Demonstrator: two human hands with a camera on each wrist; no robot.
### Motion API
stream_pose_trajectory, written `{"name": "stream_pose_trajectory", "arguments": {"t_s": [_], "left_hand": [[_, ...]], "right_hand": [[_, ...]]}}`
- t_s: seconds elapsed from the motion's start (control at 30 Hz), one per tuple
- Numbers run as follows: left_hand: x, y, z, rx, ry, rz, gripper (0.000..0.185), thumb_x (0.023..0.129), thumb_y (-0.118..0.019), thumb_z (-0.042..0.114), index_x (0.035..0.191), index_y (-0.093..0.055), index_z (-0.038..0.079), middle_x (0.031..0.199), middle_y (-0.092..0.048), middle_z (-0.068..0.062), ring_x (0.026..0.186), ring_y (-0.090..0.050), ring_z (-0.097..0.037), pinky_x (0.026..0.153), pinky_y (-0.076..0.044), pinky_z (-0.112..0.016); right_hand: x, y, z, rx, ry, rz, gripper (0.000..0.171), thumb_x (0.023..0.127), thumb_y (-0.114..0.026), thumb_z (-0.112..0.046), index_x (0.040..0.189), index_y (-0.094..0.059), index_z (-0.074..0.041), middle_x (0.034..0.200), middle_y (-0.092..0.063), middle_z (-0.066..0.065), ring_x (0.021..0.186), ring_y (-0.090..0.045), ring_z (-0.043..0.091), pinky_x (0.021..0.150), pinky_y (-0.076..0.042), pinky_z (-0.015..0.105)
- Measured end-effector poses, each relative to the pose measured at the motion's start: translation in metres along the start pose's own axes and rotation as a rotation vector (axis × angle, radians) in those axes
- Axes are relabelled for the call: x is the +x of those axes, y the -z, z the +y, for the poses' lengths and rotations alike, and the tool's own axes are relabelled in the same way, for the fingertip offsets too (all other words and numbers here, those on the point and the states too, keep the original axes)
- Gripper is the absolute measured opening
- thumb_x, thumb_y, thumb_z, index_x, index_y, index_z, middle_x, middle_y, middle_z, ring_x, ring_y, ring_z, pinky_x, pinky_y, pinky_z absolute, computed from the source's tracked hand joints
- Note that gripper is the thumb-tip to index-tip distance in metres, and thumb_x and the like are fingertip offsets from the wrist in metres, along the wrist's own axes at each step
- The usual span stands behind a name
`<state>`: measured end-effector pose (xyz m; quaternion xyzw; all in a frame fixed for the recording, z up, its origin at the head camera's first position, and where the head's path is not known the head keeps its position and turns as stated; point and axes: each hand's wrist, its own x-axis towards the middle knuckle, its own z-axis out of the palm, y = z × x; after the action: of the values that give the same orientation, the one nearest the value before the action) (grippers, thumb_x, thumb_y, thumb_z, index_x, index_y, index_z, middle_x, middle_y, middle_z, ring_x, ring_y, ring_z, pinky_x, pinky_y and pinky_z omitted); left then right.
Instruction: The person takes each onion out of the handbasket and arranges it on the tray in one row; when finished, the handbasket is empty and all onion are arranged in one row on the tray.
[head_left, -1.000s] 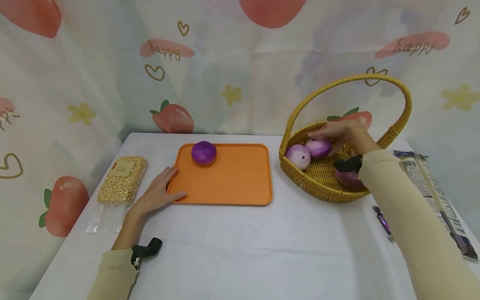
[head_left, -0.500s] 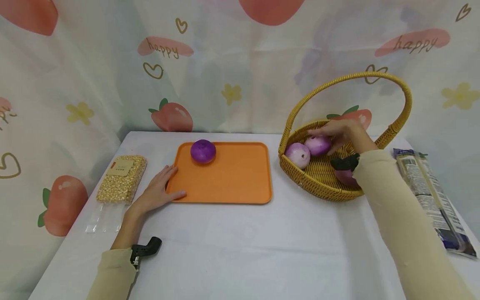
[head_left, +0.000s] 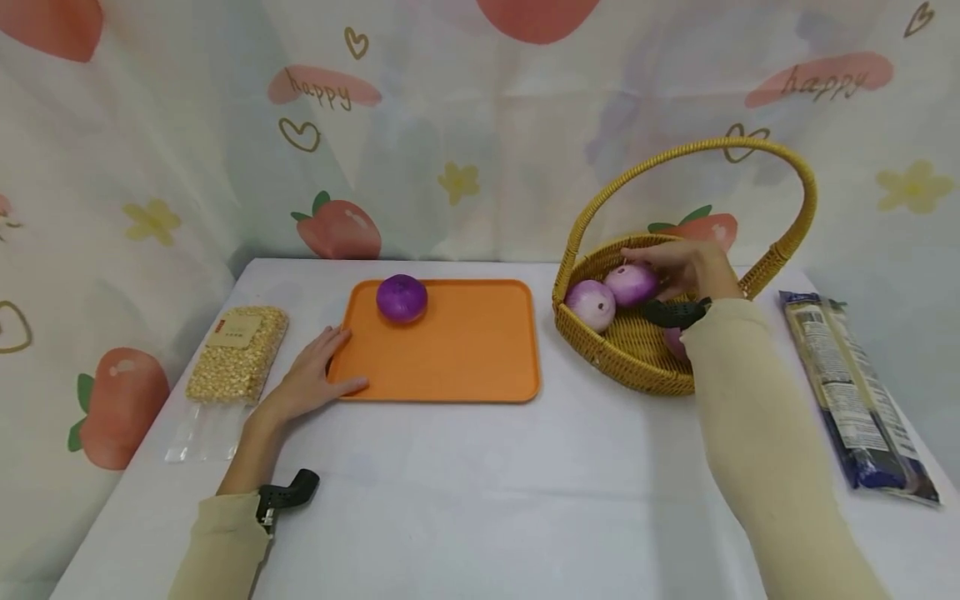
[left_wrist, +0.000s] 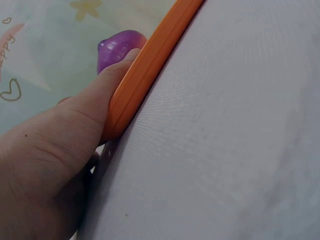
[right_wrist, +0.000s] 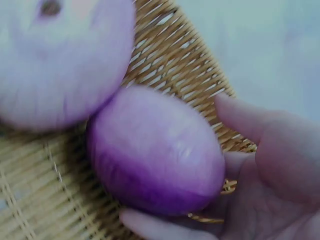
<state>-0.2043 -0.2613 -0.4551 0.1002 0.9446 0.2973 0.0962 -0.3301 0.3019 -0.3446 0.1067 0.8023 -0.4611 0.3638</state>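
My left hand (head_left: 303,379) rests at the near left corner of the orange tray (head_left: 465,350), thumb on its front rim and fingers relaxed along its left side. On that tray, near the back left, sits a glossy deep-purple onion (head_left: 402,298). Reaching into the yellow wicker basket (head_left: 637,377), my right hand (head_left: 686,262) has its fingers curled about a purple onion (right_wrist: 157,150). A paler onion (head_left: 591,305) lies against it on the left. Another purple onion (head_left: 675,342) shows only partly, covered by the wrist camera and sleeve.
A clear bag of yellow kernels (head_left: 236,354) lies left of the tray. On the far right is a long, flat printed packet (head_left: 855,392). The basket's tall handle (head_left: 690,147) arches over the right hand. Behind the table hangs a patterned curtain (head_left: 480,125).
The right forearm and sleeve have swung left, now covering the small purple wrapped piece beside the basket. The onion at the right hand has turned slightly. The left hand stays on the tray.
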Motion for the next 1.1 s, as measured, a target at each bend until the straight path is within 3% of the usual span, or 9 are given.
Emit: {"name": "stream_pose_trajectory", "arguments": {"t_s": [0.13, 0.33, 0.53, 0.7, 0.9, 1.1], "left_hand": [[0.0, 0.002, 0.0, 0.0, 0.007, 0.001, 0.099, 0.081, -0.07, 0.056, 0.156, -0.02, 0.013, 0.163, -0.012, -0.02, 0.15, -0.009, -0.041, 0.117, -0.013, -0.066], [0.002, 0.002, 0.001, 0.001, 0.003, -0.005, 0.099, 0.081, -0.07, 0.056, 0.156, -0.021, 0.013, 0.163, -0.012, -0.019, 0.15, -0.009, -0.041, 0.117, -0.013, -0.065], [0.001, 0.003, -0.001, -0.005, 0.01, -0.008, 0.099, 0.081, -0.07, 0.057, 0.156, -0.02, 0.014, 0.163, -0.011, -0.018, 0.15, -0.008, -0.041, 0.117, -0.012, -0.066], [0.0, 0.002, -0.001, -0.014, 0.016, -0.009, 0.099, 0.081, -0.07, 0.057, 0.156, -0.021, 0.015, 0.163, -0.011, -0.019, 0.15, -0.008, -0.041, 0.116, -0.012, -0.066], [-0.001, 0.002, 0.001, -0.016, 0.014, -0.011, 0.099, 0.081, -0.069, 0.057, 0.156, -0.021, 0.014, 0.163, -0.011, -0.02, 0.15, -0.008, -0.042, 0.116, -0.012, -0.067], [0.0, 0.002, -0.001, -0.006, -0.001, 0.0, 0.098, 0.082, -0.07, 0.056, 0.155, -0.022, 0.013, 0.162, -0.012, -0.02, 0.15, -0.01, -0.042, 0.116, -0.013, -0.067]], "right_hand": [[-0.002, -0.002, 0.002, 0.037, -0.001, 0.031, 0.049, 0.095, -0.049, -0.057, 0.118, -0.039, -0.016, 0.133, -0.03, 0.012, 0.121, -0.038, 0.023, 0.087, -0.052, 0.028], [-0.004, -0.004, 0.01, 0.123, -0.002, 0.065, 0.046, 0.095, -0.046, -0.058, 0.118, -0.041, -0.019, 0.147, -0.02, 0.015, 0.13, -0.029, 0.024, 0.085, -0.049, 0.025], [-0.002, -0.005, 0.013, 0.215, 0.025, 0.059, 0.038, 0.095, -0.045, -0.058, 0.106, -0.043, -0.021, 0.121, -0.03, 0.003, 0.117, -0.035, 0.019, 0.081, -0.051, 0.024], [0.002, -0.003, 0.016, 0.255, 0.02, 0.029, 0.033, 0.097, -0.041, -0.055, 0.091, -0.048, -0.024, 0.113, -0.032, 0.003, 0.107, -0.037, 0.018, 0.079, -0.052, 0.025], [0.01, 0.0, 0.022, 0.401, 0.025, -0.055, 0.036, 0.099, -0.037, -0.053, 0.115, -0.041, -0.021, 0.134, -0.031, 0.004, 0.132, -0.027, 0.024, 0.089, -0.055, 0.035], [0.011, 0.002, 0.024, 0.433, 0.027, -0.059, 0.055, 0.099, -0.036, -0.053, 0.141, -0.027, -0.018, 0.135, -0.032, 0.006, 0.137, -0.025, 0.027, 0.095, -0.054, 0.04]]}}
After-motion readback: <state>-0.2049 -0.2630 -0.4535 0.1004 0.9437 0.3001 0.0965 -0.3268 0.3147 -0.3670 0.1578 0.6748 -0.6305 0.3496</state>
